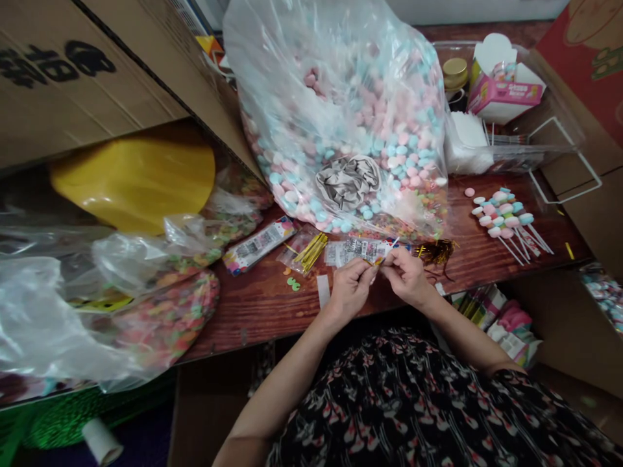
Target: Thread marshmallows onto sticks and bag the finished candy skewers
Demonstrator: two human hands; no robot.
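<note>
My left hand (pixel 349 288) and my right hand (pixel 406 275) meet over the front edge of the wooden table (pixel 272 305), fingers pinched together on a small clear candy packet (pixel 374 254) with a gold twist tie. A big clear bag of pink, blue and white candies (pixel 350 117) stands just behind my hands. A bundle of gold twist ties (pixel 311 251) lies left of my hands, and a dark gold tangle of ties (pixel 438 250) lies to the right. Several finished candy sticks (pixel 506 217) lie at the right of the table.
Bags of multicoloured candy (pixel 165 318) and a yellow object (pixel 141 175) crowd the left. Cardboard boxes (pixel 73 71) stand at the back left and right. A clear bin with a pink box (pixel 503 97) and a jar sits at the back right. A printed packet (pixel 257 245) lies on the table.
</note>
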